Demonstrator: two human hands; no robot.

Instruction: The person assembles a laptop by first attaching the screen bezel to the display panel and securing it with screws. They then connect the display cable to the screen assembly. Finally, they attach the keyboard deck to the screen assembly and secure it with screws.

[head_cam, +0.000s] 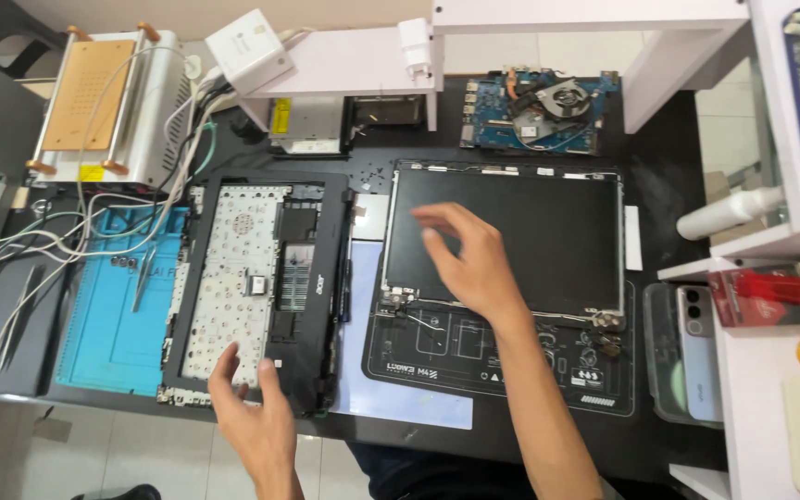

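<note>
While the open left hand (254, 418) rests spread-fingered on the stripped keyboard case (256, 287) at the bench's front edge, the open right hand (472, 261) hovers over the bare screen panel (548, 231) mid-bench, where a careless press could crack it.

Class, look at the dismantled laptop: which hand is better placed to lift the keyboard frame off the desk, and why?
Probably the left hand: it already rests on the near edge of the keyboard frame, while the right hand hovers over the screen panel.

Right hand (474, 264) fingertips blurred, phone (697, 352) partly behind shelf (761, 370)
</note>
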